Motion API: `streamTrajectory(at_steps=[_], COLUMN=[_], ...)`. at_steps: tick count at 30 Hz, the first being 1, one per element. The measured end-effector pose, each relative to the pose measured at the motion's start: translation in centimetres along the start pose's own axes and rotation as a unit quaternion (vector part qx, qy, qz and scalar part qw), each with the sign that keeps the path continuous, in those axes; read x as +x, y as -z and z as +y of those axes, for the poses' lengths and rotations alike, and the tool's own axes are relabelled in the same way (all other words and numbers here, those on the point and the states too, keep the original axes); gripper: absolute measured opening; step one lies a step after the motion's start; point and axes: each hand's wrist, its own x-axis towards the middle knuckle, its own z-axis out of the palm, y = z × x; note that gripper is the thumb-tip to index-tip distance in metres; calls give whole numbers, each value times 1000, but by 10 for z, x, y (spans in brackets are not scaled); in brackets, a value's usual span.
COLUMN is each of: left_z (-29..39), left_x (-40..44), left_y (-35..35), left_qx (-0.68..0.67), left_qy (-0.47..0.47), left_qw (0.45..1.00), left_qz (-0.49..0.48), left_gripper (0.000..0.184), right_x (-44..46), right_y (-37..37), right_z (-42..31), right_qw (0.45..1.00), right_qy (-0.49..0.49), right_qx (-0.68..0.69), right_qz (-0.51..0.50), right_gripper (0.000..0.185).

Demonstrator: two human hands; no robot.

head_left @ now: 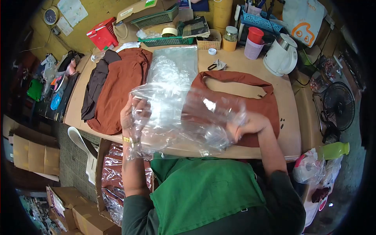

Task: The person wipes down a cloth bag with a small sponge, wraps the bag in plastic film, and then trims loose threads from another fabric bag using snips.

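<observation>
The clear, glossy bag of thin plastic film [168, 131] is spread between the hands, above the near edge of the tan bench [290, 135]. The right hand [253, 123] has its fingers bent and closed on gathered film at one end. The left hand [126, 115] is upright at the opposite end, fingers partly curled against the film; glare and motion blur obscure the fingertips there, so whether they pinch one layer or two cannot be told. Beyond the hands lies a flat stack of clear plastic sleeves [174, 58]; a rust-brown fabric garment [268, 113] lies flat beside and beyond the right hand, partly under the film, and a folded rust-brown and dark-brown fabric bundle [121, 90] lies beyond the left. Assessment: the bag should handle as very light, limp and slippery, its layers prone to cling and its film to crease or tear under a sharp pull. The sound hold is at the two side edges of the mouth, layers parted, tension even.
</observation>
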Motion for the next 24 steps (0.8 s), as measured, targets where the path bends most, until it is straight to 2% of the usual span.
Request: streamTrajectory(at_steps=[1, 2, 3, 4, 5, 6, 7, 8, 9, 10, 11, 12, 13, 14, 15, 16, 17, 18, 19, 20, 21, 22, 23, 24], left_z=[-3, -4, -5, -6, -11, -13, -11, -9, -6, -3, -5, -9, -11, -17, -21, -27, -33, -38, -36, -35, -34, -22, -7, -3], left_x=[-9, -13, -14, -15, -16, -15, -3, 8, 12, 14, 10, 4, -2, -11, -13, -14, -16, -15, -13, -9, -4, -5, 1, 0], left_y=[6, 12, 6, 0, 9, 14, -16, -46, -38, -33, -31, -48, -58, -17, -16, -15, -16, -16, -5, 4, 5, -16, -8, -19], left_qx=[-2, 191, 418, 583, 568, 538, 324, 85, 11, -61, -61, -53, -43, 34, 217, 382, 439, 437, 418, 285, 135, 69, -16, -67], left_qy=[57, 72, 68, 52, 140, 224, 100, -25, -47, -70, -71, -15, 41, 107, 189, 291, 352, 354, 288, 182, 80, 7, -27, -92], left_qw=[998, 977, 899, 796, 811, 804, 928, 986, 984, 975, 975, 987, 994, 994, 954, 872, 824, 826, 862, 941, 987, 992, 994, 965], left_qz=[-26, -65, -112, -157, -21, 114, 156, 141, 172, 200, 201, 150, 97, -12, -82, -93, -71, -35, -13, -5, -28, 108, 106, 237], left_gripper=[33, 30, 28, 26, 24, 22, 24, 25, 30, 35, 35, 37, 38, 41, 42, 44, 46, 48, 44, 39, 35, 31, 30, 29], right_x=[0, -1, 1, -1, -2, -8, 4, 16, 14, 13, 11, 7, 1, 0, 4, 4, 5, 14, 13, 13, 2, 0, -1, 6], right_y=[2, 4, 11, 12, 13, 9, -4, -17, -26, -25, -24, -18, -8, 0, 2, 2, 1, -20, -21, -22, -6, -4, -2, -9], right_z=[1, 2, 0, 1, 2, 10, -7, -25, -10, -8, -12, -9, -1, 6, 10, 10, 9, -1, -2, -3, 4, 5, 6, 2], right_qw=[999, 995, 985, 953, 905, 979, 991, 941, 928, 928, 966, 989, 988, 961, 929, 918, 902, 884, 873, 860, 955, 970, 970, 954], right_qy=[0, 2, 67, 93, 130, 13, -133, -216, -254, -253, -207, -142, -71, 10, 78, 98, 114, 90, 77, 64, -36, -93, -132, -180], right_qx=[-43, -86, 145, 260, 364, 158, 8, -171, -137, -137, -52, -5, 73, 167, 261, 317, 371, 380, 383, 386, 278, 222, 148, 14], right_qz=[-22, -44, 68, 125, 176, 129, -10, -197, -234, -237, -147, -38, 116, 221, 249, 218, 186, 258, 293, 327, 97, -18, -141, -240], right_gripper=[39, 42, 36, 34, 31, 26, 23, 26, 41, 41, 25, 21, 22, 27, 34, 38, 42, 46, 50, 54, 54, 54, 55, 59])
